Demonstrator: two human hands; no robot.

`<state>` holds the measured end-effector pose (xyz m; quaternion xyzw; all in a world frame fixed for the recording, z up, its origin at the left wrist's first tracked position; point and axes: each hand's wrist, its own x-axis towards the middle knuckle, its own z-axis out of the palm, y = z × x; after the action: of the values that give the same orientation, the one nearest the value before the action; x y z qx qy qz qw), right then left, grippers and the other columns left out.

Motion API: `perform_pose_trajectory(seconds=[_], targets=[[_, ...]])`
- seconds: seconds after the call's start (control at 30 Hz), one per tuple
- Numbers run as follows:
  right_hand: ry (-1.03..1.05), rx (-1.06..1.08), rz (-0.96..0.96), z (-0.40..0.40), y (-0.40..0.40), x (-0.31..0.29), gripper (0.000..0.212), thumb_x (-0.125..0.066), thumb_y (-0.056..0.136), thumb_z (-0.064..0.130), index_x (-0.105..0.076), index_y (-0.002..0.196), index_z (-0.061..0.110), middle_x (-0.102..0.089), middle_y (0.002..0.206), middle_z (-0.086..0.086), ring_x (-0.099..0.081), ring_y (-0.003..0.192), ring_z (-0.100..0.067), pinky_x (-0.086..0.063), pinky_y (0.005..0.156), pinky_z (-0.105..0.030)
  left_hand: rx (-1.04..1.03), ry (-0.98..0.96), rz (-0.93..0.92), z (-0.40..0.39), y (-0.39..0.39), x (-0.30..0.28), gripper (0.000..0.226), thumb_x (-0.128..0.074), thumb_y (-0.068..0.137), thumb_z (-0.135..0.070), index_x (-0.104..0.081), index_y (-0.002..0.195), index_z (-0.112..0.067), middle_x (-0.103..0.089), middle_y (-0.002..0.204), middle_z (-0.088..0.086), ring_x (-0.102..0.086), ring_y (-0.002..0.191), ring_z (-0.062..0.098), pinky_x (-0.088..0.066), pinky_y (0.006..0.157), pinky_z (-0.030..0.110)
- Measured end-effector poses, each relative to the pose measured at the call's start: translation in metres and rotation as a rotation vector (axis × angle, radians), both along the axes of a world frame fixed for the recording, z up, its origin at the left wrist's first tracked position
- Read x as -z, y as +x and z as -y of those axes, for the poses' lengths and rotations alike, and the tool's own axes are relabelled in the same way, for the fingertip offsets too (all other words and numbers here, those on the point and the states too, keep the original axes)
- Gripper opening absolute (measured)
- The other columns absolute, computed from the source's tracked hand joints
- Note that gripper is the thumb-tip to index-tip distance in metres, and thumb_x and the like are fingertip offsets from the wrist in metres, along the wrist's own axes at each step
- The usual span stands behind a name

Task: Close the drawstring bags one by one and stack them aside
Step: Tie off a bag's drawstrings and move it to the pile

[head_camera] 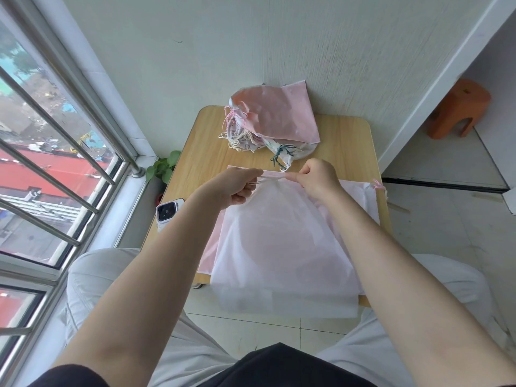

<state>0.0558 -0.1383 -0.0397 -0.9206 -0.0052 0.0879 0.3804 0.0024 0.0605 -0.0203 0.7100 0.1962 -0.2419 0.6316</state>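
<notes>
Nearest me, white bag (284, 247) drapes over table (346, 141) edge onto pink ones, my left hand (237, 188) pinching its cord, right hand (315, 178) pinching the gathered mouth, pulling apart to cinch it; closed stack (273, 118) waits at far edge.

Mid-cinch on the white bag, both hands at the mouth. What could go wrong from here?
1. The translucent white drawstring bag overhangs the light wooden table at its near edge; a hard cord pull might drag it off.
2. The left hand and right hand have a grip on the bag's mouth; it may bunch unevenly.
3. The white smartphone lies at the table's left edge and a sweeping forearm could knock it off.
</notes>
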Motion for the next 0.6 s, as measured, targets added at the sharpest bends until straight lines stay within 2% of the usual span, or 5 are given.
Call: perform_pose_trajectory(seconds=[0.1,0.27,0.4,0.6], targets=[[-0.053,0.005,0.041,0.003,-0.002,0.003,0.041,-0.077,0.08,0.042,-0.046,0.069,0.016,-0.053,0.077,0.003,-0.047,0.068,-0.016,-0.039,0.06,-0.031,0.013,0.073,-0.005,-0.003,-0.003,0.003,0.046,-0.055,0.096,-0.027,-0.028,0.058,-0.022,-0.024,0.053,-0.005,-0.018,0.045,0.011,-0.012,0.046,0.022],[-0.103,0.019,0.086,0.003,-0.003,0.005,0.036,-0.072,0.085,0.035,-0.047,0.076,0.011,-0.054,0.083,-0.002,-0.049,0.072,-0.021,-0.037,0.061,-0.031,0.027,0.268,0.021,-0.004,-0.007,0.013,0.042,-0.065,0.091,-0.038,-0.041,0.064,-0.016,-0.037,0.058,-0.002,-0.029,0.051,0.014,-0.025,0.052,0.024],[-0.153,0.022,0.109,0.003,0.0,0.005,0.038,-0.069,0.089,0.032,-0.04,0.072,0.014,-0.053,0.084,-0.005,-0.049,0.074,-0.024,-0.035,0.062,-0.03,0.073,0.391,0.024,-0.006,-0.007,0.015,0.042,-0.067,0.087,-0.048,-0.049,0.072,-0.012,-0.042,0.066,0.003,-0.033,0.057,0.018,-0.028,0.055,0.028],[-0.163,-0.036,0.135,-0.003,0.001,0.002,0.035,-0.072,0.086,0.032,-0.046,0.075,0.012,-0.054,0.078,-0.004,-0.048,0.069,-0.023,-0.031,0.053,-0.031,0.171,0.845,0.113,-0.007,-0.002,0.011,0.041,-0.068,0.085,-0.05,-0.054,0.065,-0.016,-0.051,0.067,-0.002,-0.048,0.065,0.018,-0.034,0.055,0.025]])
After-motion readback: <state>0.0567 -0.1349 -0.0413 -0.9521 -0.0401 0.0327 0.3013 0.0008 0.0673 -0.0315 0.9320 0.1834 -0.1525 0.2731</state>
